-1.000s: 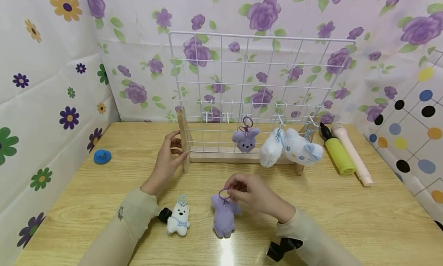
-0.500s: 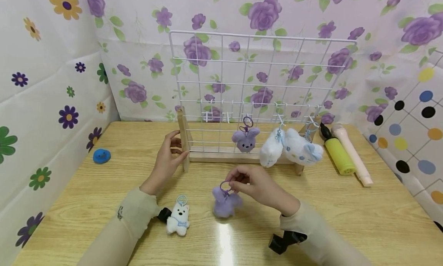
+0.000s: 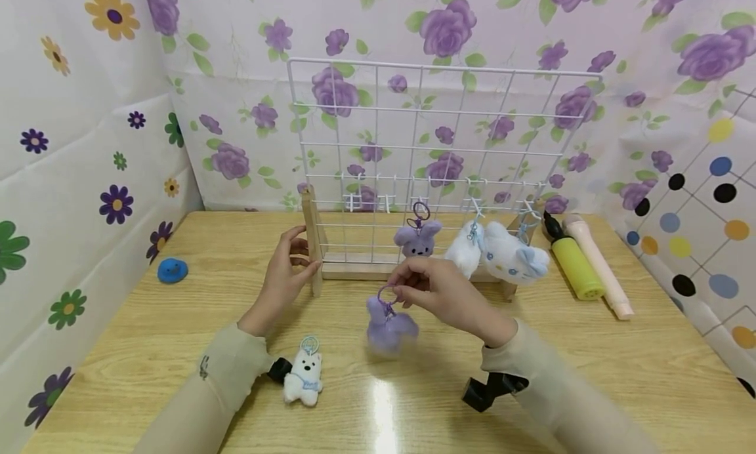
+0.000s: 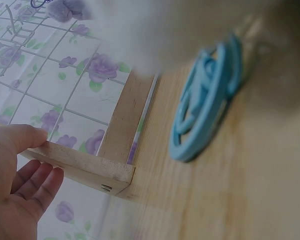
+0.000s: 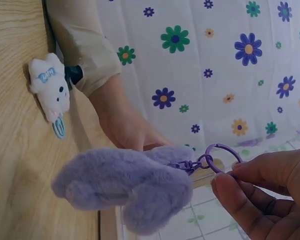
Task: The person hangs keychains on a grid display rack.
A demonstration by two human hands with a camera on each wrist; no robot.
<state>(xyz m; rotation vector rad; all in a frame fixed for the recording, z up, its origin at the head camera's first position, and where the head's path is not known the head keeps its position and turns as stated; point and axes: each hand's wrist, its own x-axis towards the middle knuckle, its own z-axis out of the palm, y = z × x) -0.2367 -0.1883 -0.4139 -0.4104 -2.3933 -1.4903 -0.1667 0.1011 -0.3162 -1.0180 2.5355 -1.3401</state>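
Observation:
My right hand (image 3: 440,293) pinches the purple ring of a purple plush keychain (image 5: 125,185) between thumb and fingers. The plush hangs from its chain above the table, blurred in the head view. At the left end of a white wire grid rack (image 3: 419,145), my left hand (image 3: 286,267) holds the wooden post (image 4: 85,165), thumb on one side and fingers on the other. A white plush dog keychain (image 3: 304,375) with a light blue ring lies on the table beside the left sleeve. Its ring shows large in the left wrist view.
On the rack's hooks hang a purple plush head (image 3: 418,241), a white plush (image 3: 465,247) and a white-and-blue plush (image 3: 512,254). Two white hooks at the left bear nothing. A yellow pump (image 3: 577,267) and a pink tube (image 3: 599,267) lie right; a blue toy (image 3: 172,270) sits left.
My right hand has lifted the purple plush keychain off the table and moved it toward the rack, so the plush now swings. The left hand stays on the post.

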